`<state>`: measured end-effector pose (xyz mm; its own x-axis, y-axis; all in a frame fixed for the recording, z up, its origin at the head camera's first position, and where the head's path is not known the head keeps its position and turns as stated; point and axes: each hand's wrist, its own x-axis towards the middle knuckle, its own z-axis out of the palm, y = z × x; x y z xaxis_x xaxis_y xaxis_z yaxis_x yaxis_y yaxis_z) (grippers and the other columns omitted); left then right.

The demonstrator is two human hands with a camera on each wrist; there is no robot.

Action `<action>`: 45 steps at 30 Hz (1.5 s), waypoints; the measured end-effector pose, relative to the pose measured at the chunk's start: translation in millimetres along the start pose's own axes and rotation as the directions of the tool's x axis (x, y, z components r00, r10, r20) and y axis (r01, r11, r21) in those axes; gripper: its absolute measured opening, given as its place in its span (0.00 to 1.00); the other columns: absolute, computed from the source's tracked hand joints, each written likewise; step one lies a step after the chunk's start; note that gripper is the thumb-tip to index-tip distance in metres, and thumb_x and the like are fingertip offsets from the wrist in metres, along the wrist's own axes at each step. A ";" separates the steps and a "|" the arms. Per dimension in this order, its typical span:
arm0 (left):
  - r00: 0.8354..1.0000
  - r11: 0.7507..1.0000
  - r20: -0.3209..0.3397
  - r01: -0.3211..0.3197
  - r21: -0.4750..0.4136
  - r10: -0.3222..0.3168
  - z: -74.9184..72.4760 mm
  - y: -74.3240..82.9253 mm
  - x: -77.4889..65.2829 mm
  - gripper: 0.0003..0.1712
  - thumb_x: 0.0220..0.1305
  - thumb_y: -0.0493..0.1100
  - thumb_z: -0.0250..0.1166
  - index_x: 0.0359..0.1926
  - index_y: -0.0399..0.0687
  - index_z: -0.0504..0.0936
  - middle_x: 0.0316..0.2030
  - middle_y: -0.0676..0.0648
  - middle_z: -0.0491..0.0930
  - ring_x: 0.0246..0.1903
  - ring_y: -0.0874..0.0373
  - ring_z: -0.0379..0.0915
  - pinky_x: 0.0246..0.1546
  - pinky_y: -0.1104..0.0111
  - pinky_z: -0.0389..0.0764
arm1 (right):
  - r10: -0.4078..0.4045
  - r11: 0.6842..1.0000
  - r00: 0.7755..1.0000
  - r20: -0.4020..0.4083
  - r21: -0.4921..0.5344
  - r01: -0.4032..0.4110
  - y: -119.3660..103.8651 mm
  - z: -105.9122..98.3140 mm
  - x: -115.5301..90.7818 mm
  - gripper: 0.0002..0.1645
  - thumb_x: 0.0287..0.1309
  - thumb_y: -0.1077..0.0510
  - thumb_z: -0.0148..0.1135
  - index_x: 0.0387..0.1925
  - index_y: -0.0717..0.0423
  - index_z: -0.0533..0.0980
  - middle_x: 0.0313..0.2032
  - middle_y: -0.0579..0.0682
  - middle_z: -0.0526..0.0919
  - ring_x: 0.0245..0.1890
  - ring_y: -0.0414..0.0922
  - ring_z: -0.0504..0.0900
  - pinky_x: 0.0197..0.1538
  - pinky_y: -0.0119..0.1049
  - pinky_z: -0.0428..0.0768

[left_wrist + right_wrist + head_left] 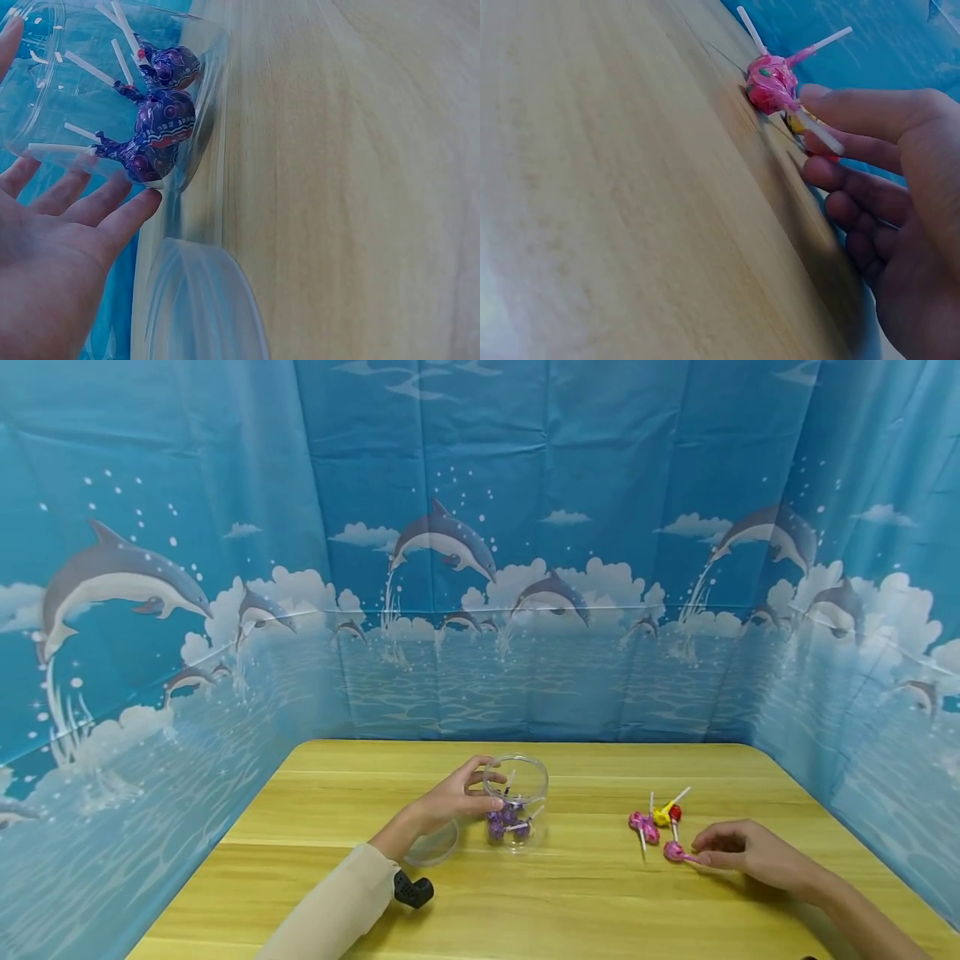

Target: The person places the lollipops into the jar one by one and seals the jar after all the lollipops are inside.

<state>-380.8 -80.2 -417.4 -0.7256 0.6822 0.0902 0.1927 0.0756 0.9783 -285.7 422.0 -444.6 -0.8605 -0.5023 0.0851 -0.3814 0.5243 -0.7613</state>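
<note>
Where our right hand (752, 857) met the pink lollipop (673, 852), on the right of the table (585, 910), we couldn't tell whether the stick (820, 133) was pinched. Our left hand (459, 792) rested loosely against the jar (542, 789), purple lollipops (163, 112) inside, lid (438, 852) beside it. We read it as the pickup step; next move called for a sure pinch. We saw print on purple wrappers (154, 159), nothing legible.

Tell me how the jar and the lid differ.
The jar is tall; the lid is shallow. The jar holds purple lollipops; no lollipops show in the lid. The left hand grips the jar, while the lid lies on the table. Both are round and clear.
</note>
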 end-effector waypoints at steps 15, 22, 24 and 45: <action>1.000 1.000 -0.003 -0.005 -0.016 0.004 -0.7 -2.6 1.5 0.38 0.74 0.42 0.66 0.78 0.51 0.58 0.70 0.39 0.68 0.66 0.44 0.70 0.60 0.52 0.77 | -0.008 0.999 1.000 0.015 -0.049 0.009 -6.3 2.5 1.2 0.05 0.72 0.61 0.64 0.40 0.57 0.84 0.32 0.43 0.83 0.27 0.35 0.73 0.28 0.34 0.72; 1.000 1.000 -0.004 -0.010 -0.014 0.010 -1.2 -1.4 0.6 0.39 0.73 0.43 0.67 0.78 0.50 0.58 0.70 0.39 0.68 0.66 0.44 0.70 0.60 0.53 0.77 | -0.079 0.985 0.996 -0.031 -0.155 0.073 -7.8 5.1 4.7 0.07 0.76 0.61 0.58 0.40 0.52 0.81 0.30 0.41 0.79 0.26 0.36 0.72 0.26 0.35 0.70; 1.000 1.000 -0.001 -0.012 -0.018 0.012 -1.4 -1.8 0.8 0.39 0.73 0.43 0.67 0.78 0.49 0.58 0.70 0.38 0.68 0.66 0.44 0.70 0.60 0.53 0.77 | -0.073 0.986 0.996 -0.040 -0.154 0.066 -7.8 4.3 4.8 0.08 0.77 0.61 0.57 0.40 0.52 0.81 0.31 0.41 0.80 0.27 0.36 0.72 0.27 0.35 0.70; 1.000 1.000 0.007 -0.013 -0.012 0.013 -1.7 -2.8 0.1 0.38 0.73 0.43 0.66 0.77 0.49 0.58 0.71 0.36 0.66 0.67 0.43 0.69 0.60 0.52 0.77 | -0.014 0.997 0.985 -0.170 -0.071 0.002 -30.7 -11.1 15.7 0.11 0.78 0.61 0.55 0.47 0.65 0.80 0.44 0.58 0.84 0.40 0.42 0.83 0.40 0.37 0.83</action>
<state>-382.6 -81.6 -419.8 -0.7183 0.6882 0.1016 0.1942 0.0581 0.9792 -291.2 405.6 -412.8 -0.8999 -0.3857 0.2038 -0.4062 0.5708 -0.7136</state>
